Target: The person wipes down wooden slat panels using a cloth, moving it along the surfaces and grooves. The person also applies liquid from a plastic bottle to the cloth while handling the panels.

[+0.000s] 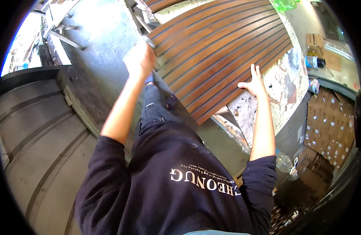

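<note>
Brown slatted wooden panel (221,49) seems stiff, heavy; hold opposite edges. Right hand (256,85) touches one, fingers apart; left hand (140,60), blurred: grip unclear.

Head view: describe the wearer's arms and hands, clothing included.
Both the left sleeve and right sleeve are dark, near-black, ending around the elbows; no print shows on them. Forearms are bare. The right hand is ungloved; the left hand is motion-blurred, so finer detail is unclear.

Panel (223,51): glossy wd; sweatshirt (164,196): matt cloth.
</note>
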A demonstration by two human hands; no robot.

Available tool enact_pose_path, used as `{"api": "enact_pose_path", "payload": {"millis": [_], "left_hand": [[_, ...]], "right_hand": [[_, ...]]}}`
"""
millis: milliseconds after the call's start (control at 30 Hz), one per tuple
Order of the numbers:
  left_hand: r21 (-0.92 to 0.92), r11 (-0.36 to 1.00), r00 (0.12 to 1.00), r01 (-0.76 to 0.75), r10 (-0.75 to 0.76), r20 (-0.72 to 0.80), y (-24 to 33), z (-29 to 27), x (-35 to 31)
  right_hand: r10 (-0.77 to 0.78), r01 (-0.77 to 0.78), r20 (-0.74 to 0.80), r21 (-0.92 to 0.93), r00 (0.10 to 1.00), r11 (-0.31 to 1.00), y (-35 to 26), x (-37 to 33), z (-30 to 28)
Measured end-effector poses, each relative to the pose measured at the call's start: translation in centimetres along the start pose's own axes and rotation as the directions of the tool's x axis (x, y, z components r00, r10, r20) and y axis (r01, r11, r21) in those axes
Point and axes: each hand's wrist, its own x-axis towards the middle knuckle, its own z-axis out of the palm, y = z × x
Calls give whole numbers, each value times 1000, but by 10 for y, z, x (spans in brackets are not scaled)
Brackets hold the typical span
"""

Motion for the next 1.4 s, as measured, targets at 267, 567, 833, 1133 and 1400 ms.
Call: {"api": "enact_pose_path", "payload": {"millis": [267,567,833,1133,1400], "left_hand": [[14,976,850,-219,184,493,62,-31,-47],[-85,983,973,165,-176,-150,-45,-33,40],[-361,869,918,-340,390,76,85,-7,-129],[-276,912,952,-303,301,-51,56,-15,-113],[-377,911,856,165,-322,-404,-1,20,-11]], "right_hand": [[11,-11,-15,36,1000,999,9,-4,3],[-54,55,-20,59,998,997,19,3,6],[-25,25,-12,38,1000,999,5,-1,1],[-51,51,-13,29,999,998,15,0,5],[-59,60,17,-27,998,998,7,4,1]]}}
